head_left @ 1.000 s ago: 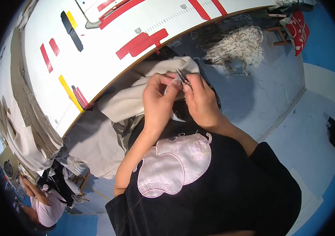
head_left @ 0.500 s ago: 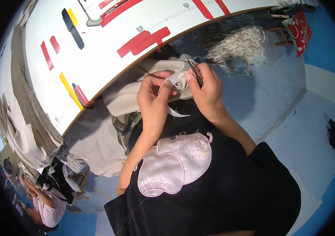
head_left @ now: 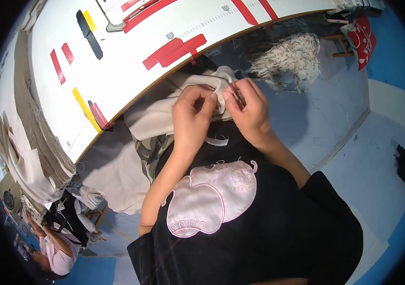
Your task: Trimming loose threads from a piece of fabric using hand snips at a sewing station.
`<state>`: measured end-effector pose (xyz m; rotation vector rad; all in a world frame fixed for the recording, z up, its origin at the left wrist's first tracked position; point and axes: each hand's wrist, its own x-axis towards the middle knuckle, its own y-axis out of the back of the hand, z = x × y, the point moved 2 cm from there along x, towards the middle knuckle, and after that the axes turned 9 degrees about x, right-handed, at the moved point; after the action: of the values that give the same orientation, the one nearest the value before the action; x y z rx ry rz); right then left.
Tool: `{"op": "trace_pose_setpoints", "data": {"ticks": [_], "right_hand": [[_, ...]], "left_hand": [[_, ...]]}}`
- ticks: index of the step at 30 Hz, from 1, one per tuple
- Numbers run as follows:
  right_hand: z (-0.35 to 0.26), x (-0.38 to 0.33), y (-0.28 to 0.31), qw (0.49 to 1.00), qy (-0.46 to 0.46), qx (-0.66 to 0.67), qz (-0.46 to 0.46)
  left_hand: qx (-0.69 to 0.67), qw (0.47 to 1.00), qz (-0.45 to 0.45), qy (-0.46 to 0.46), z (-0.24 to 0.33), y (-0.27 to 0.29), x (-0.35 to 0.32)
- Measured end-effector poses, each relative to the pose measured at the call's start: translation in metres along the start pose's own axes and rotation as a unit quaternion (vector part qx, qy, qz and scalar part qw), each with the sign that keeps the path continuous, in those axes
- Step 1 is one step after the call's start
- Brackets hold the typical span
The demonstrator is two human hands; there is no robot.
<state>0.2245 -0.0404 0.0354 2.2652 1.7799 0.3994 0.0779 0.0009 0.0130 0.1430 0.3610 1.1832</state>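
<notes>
both grips pinch tight: my left hand (head_left: 194, 114) and right hand (head_left: 249, 110) hold the cream cloth (head_left: 164, 116) beside the counter (head_left: 131, 57); i judge trimming midway, most fabric untouched.

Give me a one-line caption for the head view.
Both hands, left hand and right hand, pinch cream fabric beside the white table.

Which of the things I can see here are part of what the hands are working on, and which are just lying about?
In hand:
left hand and right hand, both pinching the cream cloth
small dark tool in the right hand's grip, kind unclear

Lying about:
white table with coloured tape marks
folded cloth stack
patterned fabric heap
red stool
</notes>
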Motion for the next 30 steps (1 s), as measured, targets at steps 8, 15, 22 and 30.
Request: {"op": "trace_pose_setpoints", "data": {"ticks": [8,15,22,30], "right_hand": [[0.013,-0.005,-0.002,0.99,-0.124,0.06,0.041],[-0.022,-0.019,0.006,0.998,0.013,-0.041,-0.035],[-0.012,-0.02,0.006,0.998,0.006,-0.05,-0.036],[-0.01,-0.019,0.003,0.999,-0.002,-0.041,-0.033]], "left_hand": [[-0.164,0.98,0.027,0.113,-0.003,-0.011,-0.004],[-0.165,0.982,0.021,0.086,0.002,-0.014,0.0],[-0.161,0.983,0.022,0.084,0.004,-0.016,0.0],[-0.148,0.985,0.016,0.086,0.004,-0.014,-0.001]]}}
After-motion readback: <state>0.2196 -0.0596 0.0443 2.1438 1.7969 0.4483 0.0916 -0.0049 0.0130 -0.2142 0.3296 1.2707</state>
